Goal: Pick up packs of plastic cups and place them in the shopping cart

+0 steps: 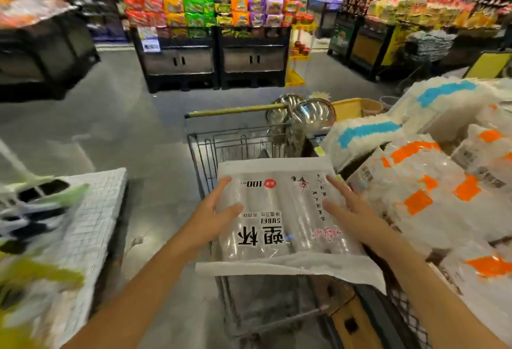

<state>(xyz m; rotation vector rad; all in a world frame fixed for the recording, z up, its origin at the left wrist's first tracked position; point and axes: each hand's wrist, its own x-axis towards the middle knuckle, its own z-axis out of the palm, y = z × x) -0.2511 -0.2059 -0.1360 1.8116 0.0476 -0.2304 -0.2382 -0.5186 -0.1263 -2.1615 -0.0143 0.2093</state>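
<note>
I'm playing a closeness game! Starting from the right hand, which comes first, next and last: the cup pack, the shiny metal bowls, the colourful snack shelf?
From the right hand:
1. Cup pack, under its fingers.
2. Metal bowls, ahead, at the cart's far end.
3. Snack shelf, across the aisle.

The left hand (219, 206) hides its fingers under the pack of plastic cups (279, 218), so only the thumb and one finger show on top. The pack covers most of the shopping cart (221, 143) basket, and what lies inside cannot be told. Heavy blur smears the green and white goods (36, 210) at the left edge, which cuts them off. The shelves of snack bags (210, 8) are too blurred to read. The white packs (443, 182) run off the right edge.
</note>
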